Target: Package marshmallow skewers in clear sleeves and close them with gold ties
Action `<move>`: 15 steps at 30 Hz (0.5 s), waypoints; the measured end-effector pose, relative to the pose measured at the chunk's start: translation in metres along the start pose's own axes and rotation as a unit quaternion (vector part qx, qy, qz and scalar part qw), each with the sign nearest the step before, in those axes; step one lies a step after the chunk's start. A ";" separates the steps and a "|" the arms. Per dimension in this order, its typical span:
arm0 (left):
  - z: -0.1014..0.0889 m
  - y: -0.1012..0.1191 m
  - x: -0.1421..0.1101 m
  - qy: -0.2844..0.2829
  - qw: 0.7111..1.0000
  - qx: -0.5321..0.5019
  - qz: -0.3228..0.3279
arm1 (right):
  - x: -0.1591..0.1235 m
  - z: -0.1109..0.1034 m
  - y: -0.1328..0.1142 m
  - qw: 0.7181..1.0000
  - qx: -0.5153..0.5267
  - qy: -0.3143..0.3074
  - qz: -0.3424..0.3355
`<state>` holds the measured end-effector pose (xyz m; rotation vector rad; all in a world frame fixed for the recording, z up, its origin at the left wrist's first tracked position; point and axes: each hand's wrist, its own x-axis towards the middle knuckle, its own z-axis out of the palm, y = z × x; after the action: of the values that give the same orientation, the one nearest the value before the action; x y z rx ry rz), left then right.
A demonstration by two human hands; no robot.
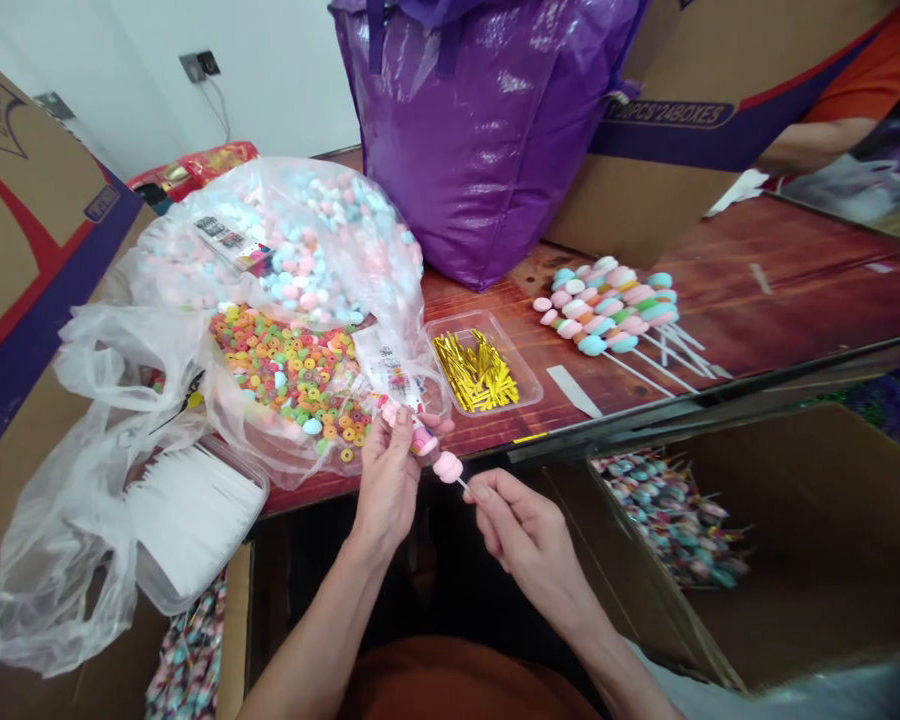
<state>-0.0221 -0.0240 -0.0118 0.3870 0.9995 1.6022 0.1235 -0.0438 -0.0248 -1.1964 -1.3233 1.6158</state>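
My right hand [521, 515] pinches the thin white stick of a marshmallow skewer [448, 467], with pink marshmallow showing near its lower end. The skewer's upper part meets a small printed clear wrapper [422, 438], gripped between the thumb and fingers of my left hand [390, 480]. How far the skewer sits inside the wrapper I cannot tell. Just beyond my hands lies a clear tray [529, 385] of gold twist ties [476, 370]. To its right, several finished-looking marshmallow skewers [607, 305] lie in a pile with their sticks towards me.
Plastic bags hold marshmallows [300, 270] and ring candies [285, 370] on the left. A tub of white sticks [195, 520] stands at the table edge. Behind are a purple bag [487, 130] and cartons. An open carton [817, 540] holds wrapped skewers below right. Another person's arm [825, 140] shows.
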 end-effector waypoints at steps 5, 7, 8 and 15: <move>0.007 -0.002 -0.005 -0.031 0.999 0.009 -0.018 | -0.001 0.009 0.004 0.999 0.045 -0.004 0.016; 0.010 -0.004 -0.009 -0.042 0.999 0.021 -0.025 | 0.000 0.018 0.007 0.999 0.030 0.021 -0.020; 0.012 -0.004 -0.012 -0.051 0.998 0.026 -0.036 | 0.000 0.022 0.007 0.998 0.014 0.034 -0.046; 0.003 0.009 -0.006 -0.061 0.996 0.009 -0.071 | 0.003 0.023 0.001 0.996 -0.023 0.041 -0.078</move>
<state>-0.0236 -0.0281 -0.0016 0.4117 0.9280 1.4268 0.1008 -0.0480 -0.0260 -1.1442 -1.3714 1.4185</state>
